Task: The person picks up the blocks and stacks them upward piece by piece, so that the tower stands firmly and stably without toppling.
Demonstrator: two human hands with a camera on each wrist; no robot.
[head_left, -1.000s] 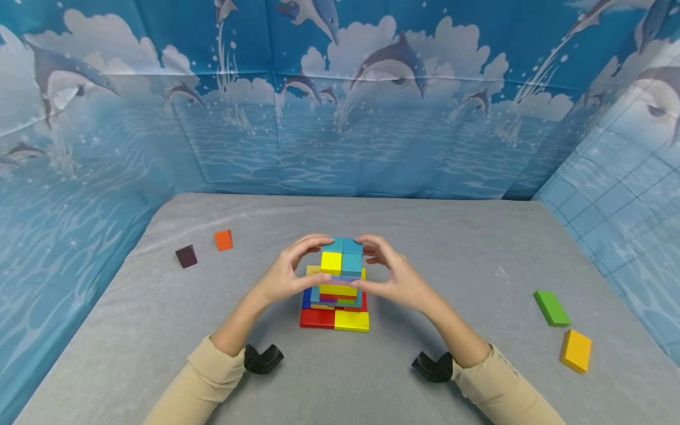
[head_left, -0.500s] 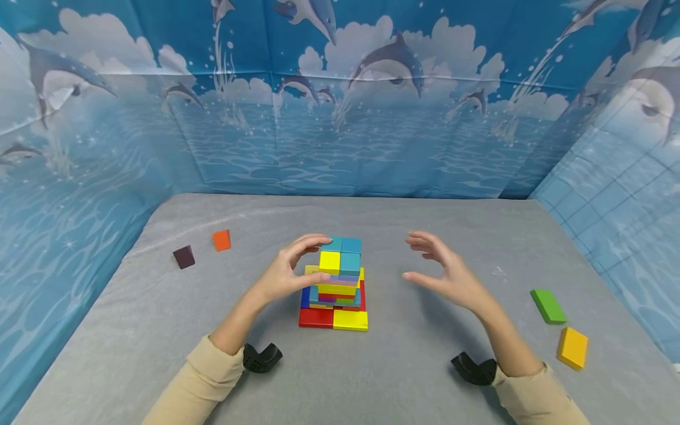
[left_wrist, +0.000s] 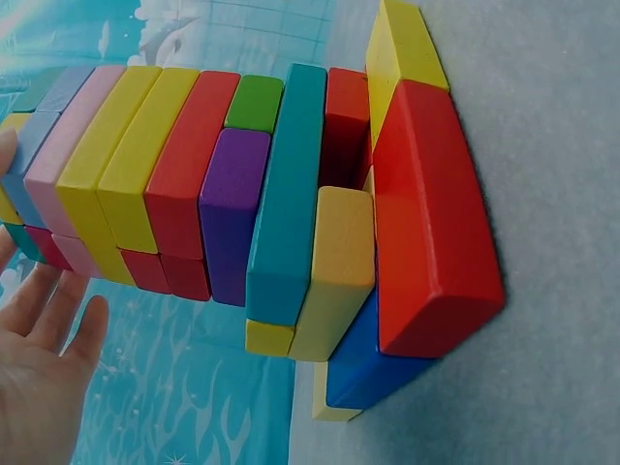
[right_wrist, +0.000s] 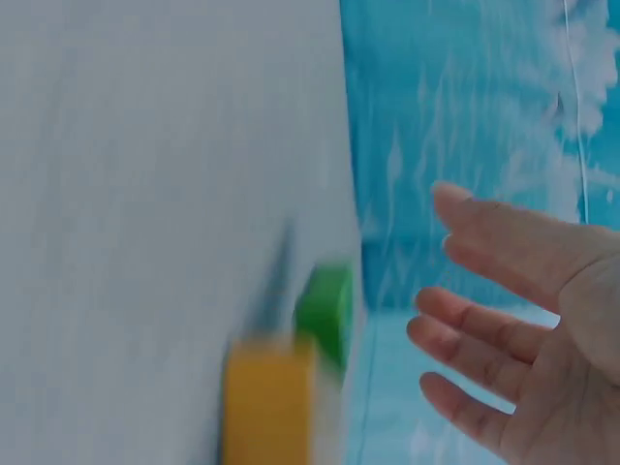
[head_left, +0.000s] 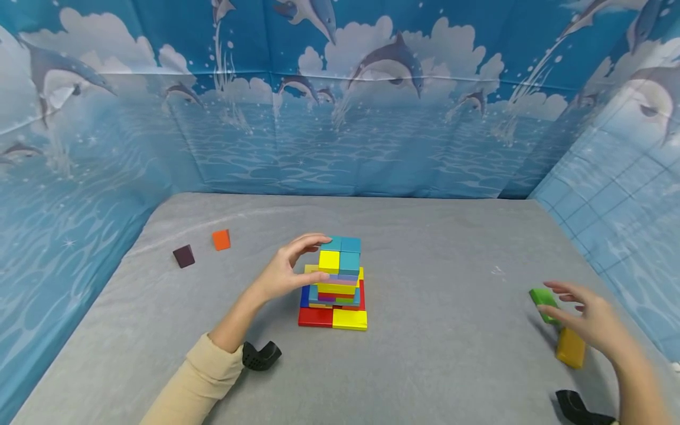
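A tower of colourful wooden blocks point(head_left: 339, 289) stands in the middle of the grey table, red and yellow at its base. My left hand point(head_left: 284, 271) cups the tower's upper left side, thumb toward the front and forefinger toward the top. In the left wrist view, the fingers point(left_wrist: 44, 315) lie loosely beside the upper blocks; whether they press on them is hard to tell. Far to the right, my right hand point(head_left: 589, 319) hovers by a green block point(head_left: 544, 301) and an orange-yellow block point(head_left: 571, 348). Its fingers are spread and hold nothing.
An orange block point(head_left: 221, 239) and a dark brown block point(head_left: 183, 256) lie at the back left of the grey table point(head_left: 435, 366). Behind it hangs a blue dolphin-print curtain point(head_left: 319, 147). Each wrist carries a black mount.
My right hand has left the tower and moved far right to above the green and orange-yellow blocks. The left hand has stayed at the tower, which looks unchanged.
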